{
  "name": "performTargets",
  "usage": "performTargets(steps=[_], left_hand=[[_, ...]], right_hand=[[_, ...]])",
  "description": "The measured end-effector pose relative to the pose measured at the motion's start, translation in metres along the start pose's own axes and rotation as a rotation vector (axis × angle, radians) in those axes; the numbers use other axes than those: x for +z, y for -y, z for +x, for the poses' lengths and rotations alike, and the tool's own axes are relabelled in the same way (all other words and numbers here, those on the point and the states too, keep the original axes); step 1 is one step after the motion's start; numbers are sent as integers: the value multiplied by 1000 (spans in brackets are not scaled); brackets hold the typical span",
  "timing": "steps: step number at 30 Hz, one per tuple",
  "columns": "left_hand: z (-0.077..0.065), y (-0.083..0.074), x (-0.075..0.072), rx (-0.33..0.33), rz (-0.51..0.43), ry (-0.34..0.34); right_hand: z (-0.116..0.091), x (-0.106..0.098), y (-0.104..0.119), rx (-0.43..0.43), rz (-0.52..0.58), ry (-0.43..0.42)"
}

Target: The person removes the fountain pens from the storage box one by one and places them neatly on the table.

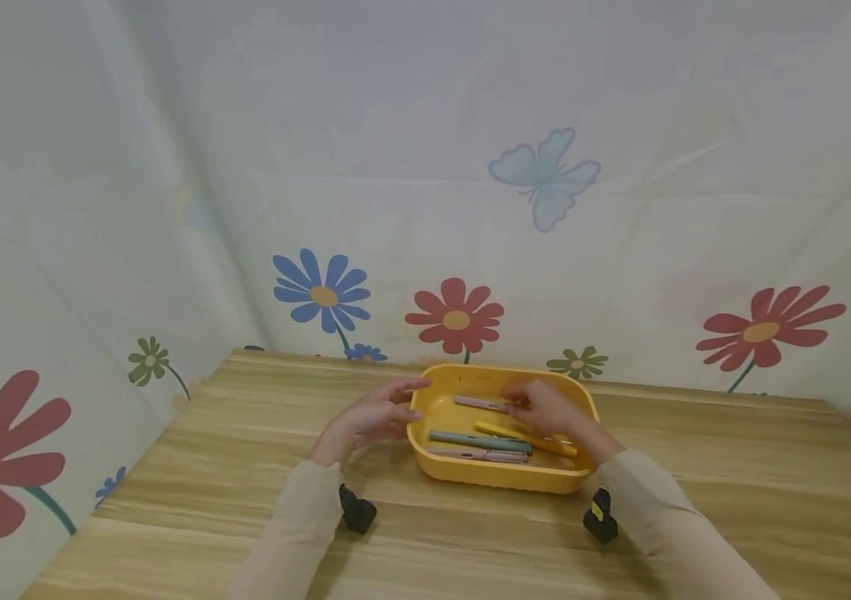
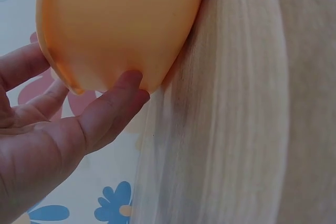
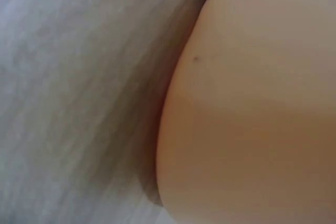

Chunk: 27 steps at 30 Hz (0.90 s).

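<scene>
A yellow plastic tub (image 1: 500, 479) with rounded corners stands on the wooden table and holds several pens. My left hand (image 1: 378, 412) grips its left end, with one digit over the rim and fingertips (image 2: 128, 80) against the outer wall in the left wrist view. Inside the tub, my right hand (image 1: 545, 408), slightly blurred, pinches the right end of a pink pen (image 1: 478, 404). Nearer to me lie a teal pen (image 1: 470, 439), another pink pen (image 1: 470, 455), a yellow pen (image 1: 496, 430) and an orange pen (image 1: 558, 448). The right wrist view shows only the tub's wall (image 3: 252, 103) and the table.
Pale wood-grain table (image 1: 230, 467) extends around the tub. Behind it hangs a white cloth (image 1: 395, 167) printed with flowers and a butterfly. Black wrist mounts (image 1: 357, 510) sit by both sleeves, close above the table.
</scene>
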<state>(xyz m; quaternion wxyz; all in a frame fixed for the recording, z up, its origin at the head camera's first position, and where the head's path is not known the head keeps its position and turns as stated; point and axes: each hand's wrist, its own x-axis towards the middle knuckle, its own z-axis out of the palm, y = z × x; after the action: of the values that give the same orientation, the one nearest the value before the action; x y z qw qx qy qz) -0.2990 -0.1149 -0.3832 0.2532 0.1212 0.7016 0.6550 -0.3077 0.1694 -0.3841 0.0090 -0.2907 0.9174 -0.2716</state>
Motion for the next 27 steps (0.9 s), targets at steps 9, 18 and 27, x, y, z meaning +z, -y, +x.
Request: performTargets(steps=[9, 18, 27], left_hand=[[-1, 0, 2, -4, -1, -24], [-3, 0, 2, -2, -2, -22], [0, 3, 0, 19, -27, 9]], right_hand=[[7, 5, 0, -29, -160, 7], [11, 10, 3, -23, -248, 44], [6, 2, 2, -85, -205, 47]])
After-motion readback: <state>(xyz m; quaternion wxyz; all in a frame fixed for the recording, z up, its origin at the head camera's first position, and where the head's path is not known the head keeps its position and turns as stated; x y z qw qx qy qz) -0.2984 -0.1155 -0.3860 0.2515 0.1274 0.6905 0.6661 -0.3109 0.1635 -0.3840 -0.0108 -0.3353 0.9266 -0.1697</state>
